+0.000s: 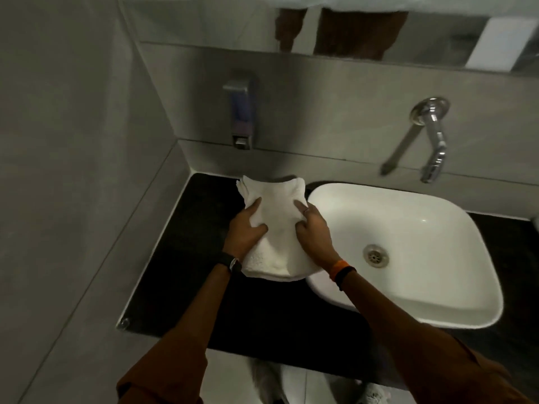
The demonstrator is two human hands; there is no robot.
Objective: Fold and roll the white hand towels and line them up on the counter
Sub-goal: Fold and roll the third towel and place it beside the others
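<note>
Taking the white basin (437, 228) as the landmark, the dark table (180, 272) stretches away to its left, ending against the grey tiled side wall (73, 170). On the back wall, up and to the left of the basin, hangs a metal soap dispenser (240, 112).

Just left of the basin, on the table, lies a stack of white hand towels (277, 228), its right edge touching or overlapping the basin's left rim; how many towels it holds cannot be told. The left hand (246, 231), a dark watch (230, 262) at its wrist, rests on the stack's left side, fingers spread forward along the cloth and thumb pressed in toward the middle. The right hand (313, 231) is laid on the stack's right side, next to the basin rim, fingers partly curled into the cloth and forefinger stretched forward. An orange and black band (342, 271) circles that wrist, above the basin's near-left corner. Both arms wear brown sleeves (423, 360).

Inside the basin sits a round metal drain (375, 256). Above the basin's far right side, a chrome tap (434, 141) juts from the back wall.
</note>
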